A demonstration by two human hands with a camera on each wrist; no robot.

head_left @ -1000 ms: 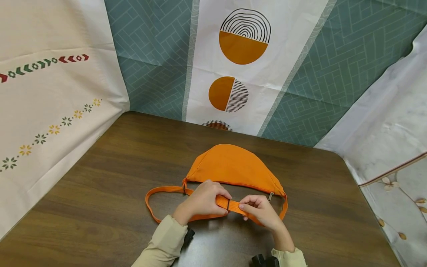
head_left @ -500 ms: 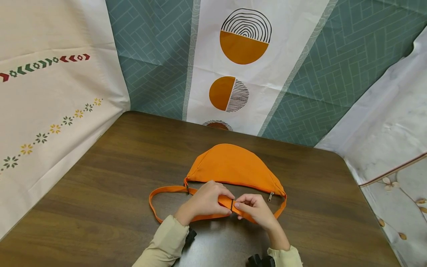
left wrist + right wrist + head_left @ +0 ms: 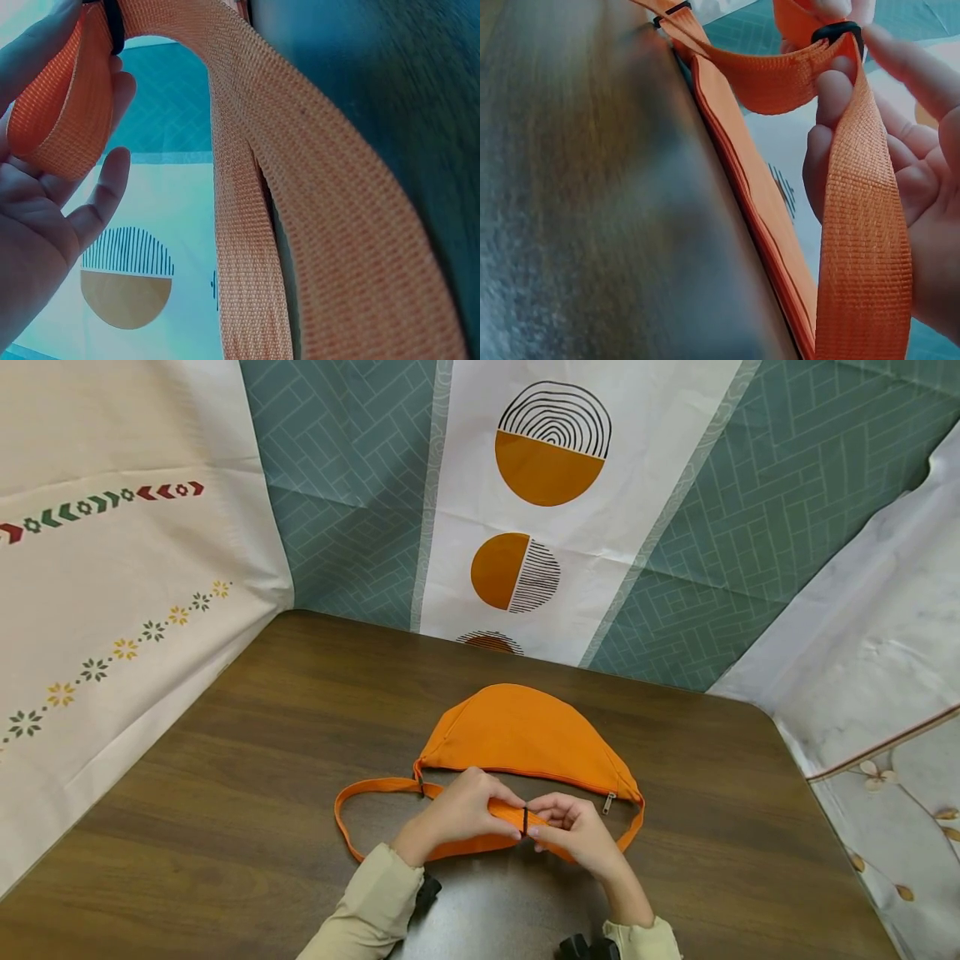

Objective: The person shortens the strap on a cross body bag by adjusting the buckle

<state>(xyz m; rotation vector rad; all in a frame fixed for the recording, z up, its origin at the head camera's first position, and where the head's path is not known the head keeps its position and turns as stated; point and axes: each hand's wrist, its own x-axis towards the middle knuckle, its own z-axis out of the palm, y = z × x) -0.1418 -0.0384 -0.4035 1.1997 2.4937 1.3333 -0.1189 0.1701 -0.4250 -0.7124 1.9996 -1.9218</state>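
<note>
An orange waist bag (image 3: 517,731) lies on the table, its webbing strap (image 3: 375,786) looping toward the person. My left hand (image 3: 465,814) grips a folded loop of that strap just left of a black slider buckle (image 3: 525,821). In the left wrist view the strap loop (image 3: 82,135) bulges across the fingers. My right hand (image 3: 581,833) pinches the strap at the buckle's right side, thumb nearer the person and fingers behind. The right wrist view shows the slider (image 3: 838,32) between both hands' fingertips, with strap (image 3: 866,225) hanging down past the right palm.
A brown wooden table (image 3: 262,760) carries the bag. Patterned cloths, including a teal one (image 3: 345,485), hang behind and at both sides. A metal zipper pull (image 3: 608,803) dangles at the bag's right end, and a second black buckle (image 3: 673,13) sits farther along the strap.
My right hand has moved left along the strap up to the slider buckle. The buckle has shifted slightly right, and the strap's left loop has drawn in a little. The bag stays put.
</note>
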